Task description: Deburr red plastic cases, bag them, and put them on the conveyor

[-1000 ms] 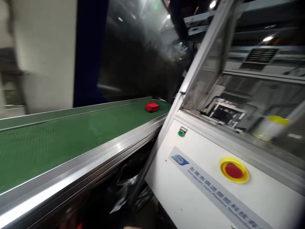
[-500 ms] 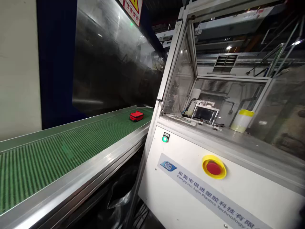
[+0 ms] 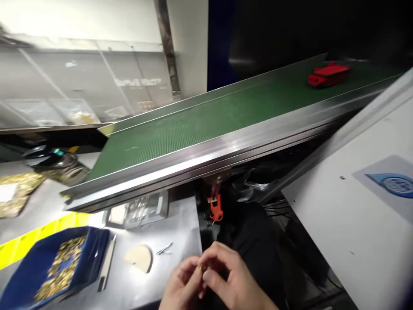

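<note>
At the bottom middle, my left hand [image 3: 180, 284] and my right hand [image 3: 230, 280] meet with fingertips pinched together on a tiny yellowish piece [image 3: 201, 268], too small to name. They hover over the right edge of a grey work table [image 3: 180, 224]. To the left stands a blue tray [image 3: 48, 269] holding several small brass parts. A red plastic part [image 3: 328, 74] lies far up the green conveyor belt [image 3: 209, 120].
A utility knife [image 3: 106, 269], a beige semicircular piece [image 3: 139, 258] and tweezers [image 3: 164, 248] lie on the table. A clear parts box [image 3: 138, 211] sits under the conveyor's edge. A white machine cabinet [image 3: 361, 215] stands at right. An orange clip [image 3: 215, 206] hangs below the conveyor.
The view has swung down and left from the machine cabinet to the work table. Both hands have come into view, pinched together. The red part appears further along the belt.
</note>
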{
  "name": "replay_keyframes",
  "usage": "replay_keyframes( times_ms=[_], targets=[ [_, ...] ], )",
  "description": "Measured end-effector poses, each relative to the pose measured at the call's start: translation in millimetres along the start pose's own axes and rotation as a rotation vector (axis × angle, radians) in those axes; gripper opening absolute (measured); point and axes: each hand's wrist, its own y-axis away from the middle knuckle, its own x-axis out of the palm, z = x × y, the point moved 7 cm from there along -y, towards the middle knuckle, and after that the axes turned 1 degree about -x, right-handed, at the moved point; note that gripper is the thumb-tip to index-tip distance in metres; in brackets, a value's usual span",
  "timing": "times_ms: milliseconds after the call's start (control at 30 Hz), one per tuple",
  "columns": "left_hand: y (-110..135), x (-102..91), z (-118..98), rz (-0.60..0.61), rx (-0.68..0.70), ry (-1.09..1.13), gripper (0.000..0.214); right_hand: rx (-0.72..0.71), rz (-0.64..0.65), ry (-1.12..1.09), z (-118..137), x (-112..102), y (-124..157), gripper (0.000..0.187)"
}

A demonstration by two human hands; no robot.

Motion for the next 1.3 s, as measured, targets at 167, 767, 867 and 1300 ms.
replay_keyframes(
  times_ms=[167, 767, 867, 1300],
  targets=[
    [-0.3, 8.2, 1.2, 0.137, 0.026, -0.082, 0.037, -0.003, 0.030, 0.074, -1.0, -4.1, 9.3, 0.014],
    [4.6, -8.0, 15.2, 0.023, -0.051, 0.236, 0.035, 0.080, -0.136, 0.124, -15.0, -13.0, 27.0, 0.011],
    [5.1, -6.9, 17.8, 0.033, -0.045, 0.262, 0.034, 0.077, -0.124, 0.112, -12.6, -10.9, 27.2, 0.009],
    [5.8, -3.6, 21.8, -0.011, -0.047, 0.231, 0.041, -0.292, -0.100, 0.679, 15.3, -0.9, 28.9, 0.011]
  ],
)
